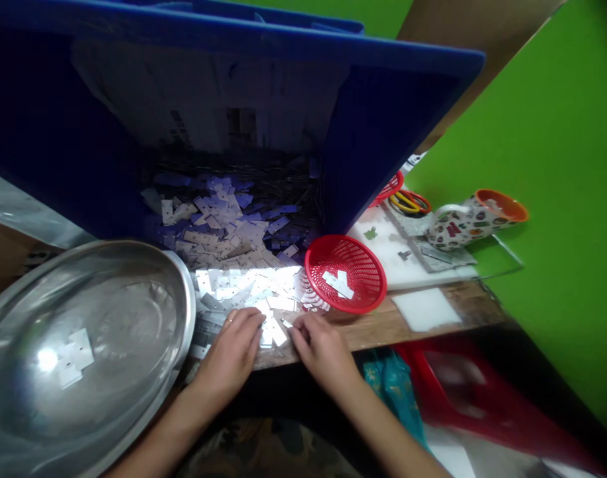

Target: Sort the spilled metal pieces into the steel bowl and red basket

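Flat silvery metal plates [253, 285] with small holes spill out of a blue bin onto the wooden bench, and my two hands work at the near end of this heap. My left hand [236, 342] is closed, with its fingertips bent together beside the loose plates; whatever they pinch is hidden. Just to the right, my right hand [322, 346] pinches a small metal plate [286, 323] by its end. A few plates lie between the hands. Behind the right hand, a red plastic basket [370, 287] holds a few plates.
A large steel basin [186, 292] at left holds a few plates. The blue bin [383, 60] stands upright behind the heap. To the right are a white foam piece [426, 309], a patterned mug [475, 222] lying tilted and yellow tape rolls [403, 202]. A red stool [482, 405] stands below.
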A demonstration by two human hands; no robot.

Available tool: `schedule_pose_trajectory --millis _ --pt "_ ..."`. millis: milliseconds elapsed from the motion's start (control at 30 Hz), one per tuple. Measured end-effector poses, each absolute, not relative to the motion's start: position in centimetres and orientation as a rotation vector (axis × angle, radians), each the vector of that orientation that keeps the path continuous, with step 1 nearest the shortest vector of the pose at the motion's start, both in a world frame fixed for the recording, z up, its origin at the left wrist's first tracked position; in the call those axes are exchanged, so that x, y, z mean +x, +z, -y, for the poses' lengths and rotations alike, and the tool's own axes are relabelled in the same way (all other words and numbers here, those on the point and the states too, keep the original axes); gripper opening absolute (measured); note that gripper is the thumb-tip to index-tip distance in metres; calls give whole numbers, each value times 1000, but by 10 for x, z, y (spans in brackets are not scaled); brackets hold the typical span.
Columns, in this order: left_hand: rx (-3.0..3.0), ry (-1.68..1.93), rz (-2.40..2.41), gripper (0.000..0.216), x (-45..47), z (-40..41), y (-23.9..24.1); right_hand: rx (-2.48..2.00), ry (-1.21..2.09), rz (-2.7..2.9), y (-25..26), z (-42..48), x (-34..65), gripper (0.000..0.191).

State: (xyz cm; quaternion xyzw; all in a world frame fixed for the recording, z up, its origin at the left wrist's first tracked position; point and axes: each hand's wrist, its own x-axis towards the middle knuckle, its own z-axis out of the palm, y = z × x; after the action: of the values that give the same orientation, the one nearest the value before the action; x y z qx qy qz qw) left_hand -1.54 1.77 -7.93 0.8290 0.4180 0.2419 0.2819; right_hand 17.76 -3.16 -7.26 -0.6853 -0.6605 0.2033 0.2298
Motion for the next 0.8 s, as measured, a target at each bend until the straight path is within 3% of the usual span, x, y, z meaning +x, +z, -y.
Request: schedule_pose_trajectory --millis 233,433,667,800 --pt "2438 411 -931 49 -10 -25 -77 -1993 503 1295 -72 59 248 36" --pt "2480 322 -853 47 -6 -32 -73 -2112 379 1069 -80 65 284 48" --pt "2488 317 -803 44 -2 -38 -72 -2061 197 1087 -87 68 282 35" --pt "2462 382 -801 45 -1 -40 -76 -1804 396 1551 -81 72 235 16"
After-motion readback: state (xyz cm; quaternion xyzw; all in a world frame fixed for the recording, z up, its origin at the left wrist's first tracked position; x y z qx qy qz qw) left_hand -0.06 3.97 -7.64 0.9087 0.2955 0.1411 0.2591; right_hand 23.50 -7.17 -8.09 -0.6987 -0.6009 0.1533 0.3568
